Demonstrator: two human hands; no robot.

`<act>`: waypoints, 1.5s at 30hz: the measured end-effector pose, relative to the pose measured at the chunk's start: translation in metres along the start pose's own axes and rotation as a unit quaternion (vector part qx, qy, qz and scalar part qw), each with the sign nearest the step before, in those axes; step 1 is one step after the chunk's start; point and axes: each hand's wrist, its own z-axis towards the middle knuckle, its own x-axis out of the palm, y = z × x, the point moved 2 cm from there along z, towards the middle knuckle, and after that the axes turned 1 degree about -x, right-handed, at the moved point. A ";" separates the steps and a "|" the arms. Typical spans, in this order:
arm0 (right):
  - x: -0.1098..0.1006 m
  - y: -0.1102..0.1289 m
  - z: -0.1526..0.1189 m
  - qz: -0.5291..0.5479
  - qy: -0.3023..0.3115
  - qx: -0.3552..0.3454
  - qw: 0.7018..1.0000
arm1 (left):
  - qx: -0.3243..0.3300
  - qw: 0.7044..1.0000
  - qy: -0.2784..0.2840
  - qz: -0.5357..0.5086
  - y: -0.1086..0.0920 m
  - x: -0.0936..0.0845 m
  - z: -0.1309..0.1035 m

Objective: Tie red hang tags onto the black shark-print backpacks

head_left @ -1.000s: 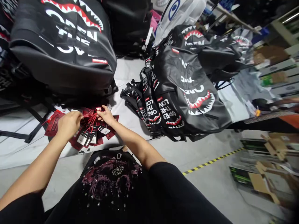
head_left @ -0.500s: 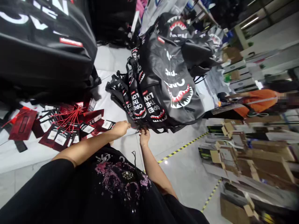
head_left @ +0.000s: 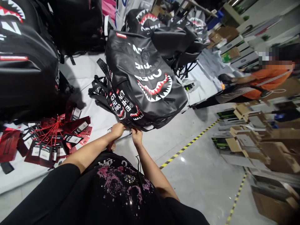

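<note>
A black backpack (head_left: 150, 72) with a red and white shark-mouth print leans over the edge of the white-covered table (head_left: 89, 65). At its lower edge, my left hand (head_left: 117, 130) has its fingers closed on something I cannot make out. Just right of it, my right hand (head_left: 137, 136) is also closed, with its fingertips against the bag's underside; what it holds is too small to name. The black straps (head_left: 99, 89) lie to the bag's left. Red and black hang tags (head_left: 55, 140) on red strings are spread out left of my left hand.
More black backpacks (head_left: 25, 72) stand at the left and beyond. At the right, a person in an orange top (head_left: 269, 81) stands near the table. Cardboard boxes (head_left: 278, 150) line the floor past the yellow-black tape (head_left: 189, 143).
The view has shifted, so the bags and tags appear further left. Both hands are still at the backpack's lower edge, a little closer together. The printed side of the bag faces up more.
</note>
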 end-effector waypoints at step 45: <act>-0.024 0.009 0.008 0.287 0.310 0.354 0.835 | 0.226 0.972 -0.042 -0.057 0.000 0.036 -0.044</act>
